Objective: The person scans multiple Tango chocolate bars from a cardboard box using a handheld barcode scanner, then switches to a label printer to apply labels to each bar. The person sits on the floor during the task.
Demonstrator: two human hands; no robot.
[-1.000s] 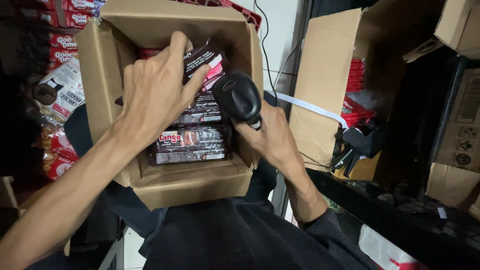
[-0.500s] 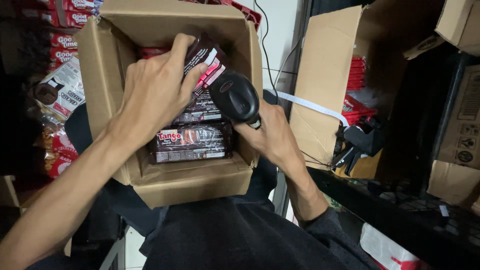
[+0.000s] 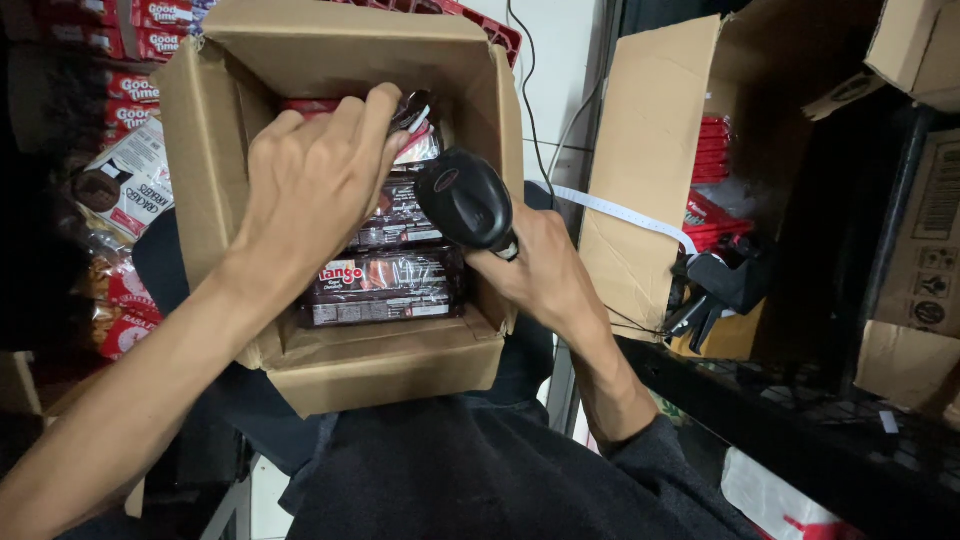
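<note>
An open cardboard box [image 3: 380,375] rests on my lap, filled with dark brown snack packets [image 3: 385,285]. My left hand [image 3: 315,180] reaches into the box from above, fingers curled around the top edge of one packet [image 3: 418,140] at the back of the row. My right hand [image 3: 535,270] grips a black handheld barcode scanner [image 3: 465,198], its head pointing down into the box just right of the packets. Most of the back packets are hidden under my left hand.
A second open cardboard box [image 3: 655,170] with red packets stands on a black metal shelf [image 3: 800,420] to the right. A black scanner holder [image 3: 725,290] sits beside it. Red snack packs [image 3: 125,100] pile up at the left. More cartons [image 3: 915,300] fill the right.
My left hand has slid further back into the box, tipping the gripped packet away. The scanner has stayed nearly in place over the box.
</note>
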